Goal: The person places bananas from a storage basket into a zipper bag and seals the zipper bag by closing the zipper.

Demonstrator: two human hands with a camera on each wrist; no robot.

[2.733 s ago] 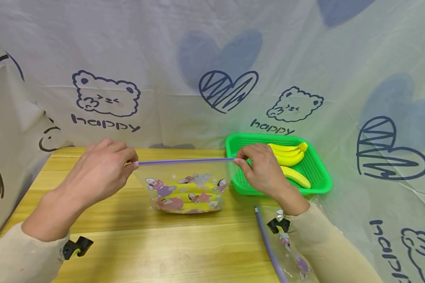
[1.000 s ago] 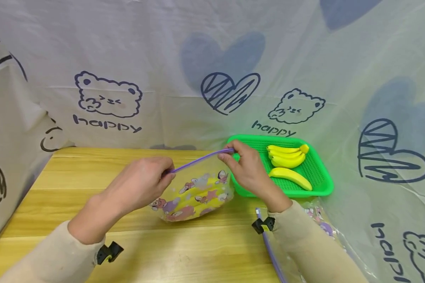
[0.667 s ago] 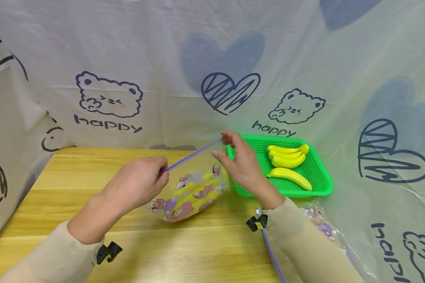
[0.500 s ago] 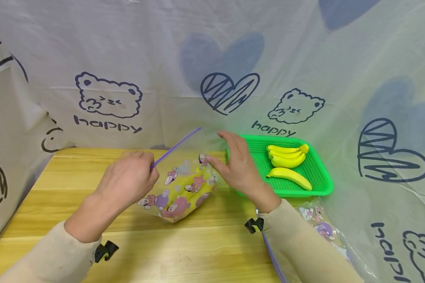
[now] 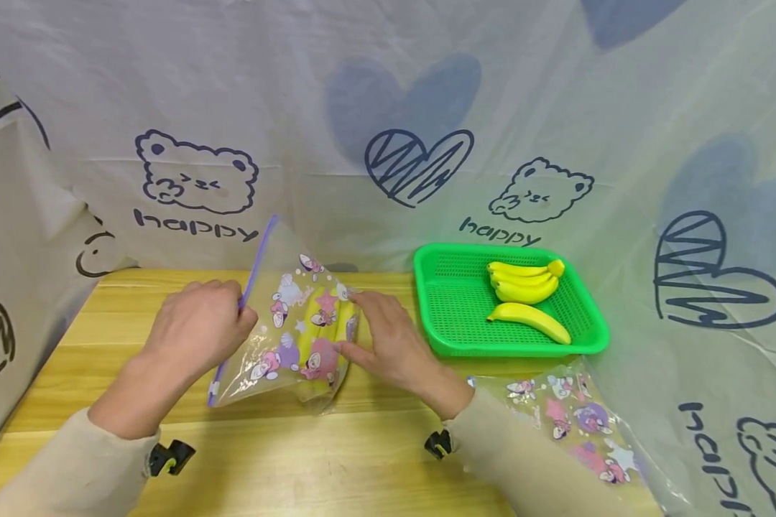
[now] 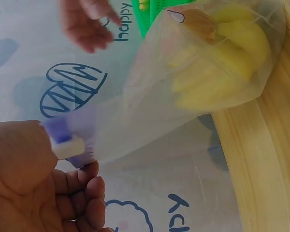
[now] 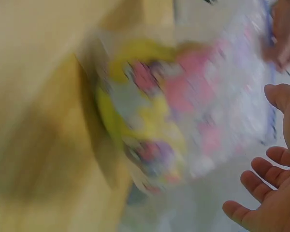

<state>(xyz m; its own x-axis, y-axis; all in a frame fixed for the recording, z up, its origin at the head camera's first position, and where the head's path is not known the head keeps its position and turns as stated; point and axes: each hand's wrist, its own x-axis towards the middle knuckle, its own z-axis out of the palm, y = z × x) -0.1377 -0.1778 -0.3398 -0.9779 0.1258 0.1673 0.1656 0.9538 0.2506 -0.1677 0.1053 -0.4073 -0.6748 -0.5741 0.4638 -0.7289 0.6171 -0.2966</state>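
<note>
My left hand (image 5: 200, 323) grips the purple zip edge of a clear zip bag (image 5: 278, 287) printed with pink and purple cartoon figures. Yellow bananas (image 6: 217, 63) show through its plastic in the left wrist view. The zip side is turned left and stands nearly upright, its white slider (image 5: 214, 388) at the low end. At the opposite, filled end is my right hand (image 5: 394, 345), fingers extended and thumb apart, fingertips right at the bag's side. The right wrist view is blurred; there the right hand (image 7: 270, 198) has spread fingers and grips nothing.
A green basket (image 5: 449, 345) stands at the back right, holding a bunch of bananas (image 5: 524, 281) and a single banana (image 5: 532, 321). A second printed zip bag (image 5: 556, 409) lies flat in front of it, partly under the right sleeve. A white printed cloth (image 5: 317, 108) walls the wooden table (image 5: 323, 467).
My right hand has let go of the zip edge and moved down beside the bag's filled end. The bag has swung round, its zip now facing left, while my left hand keeps its grip.
</note>
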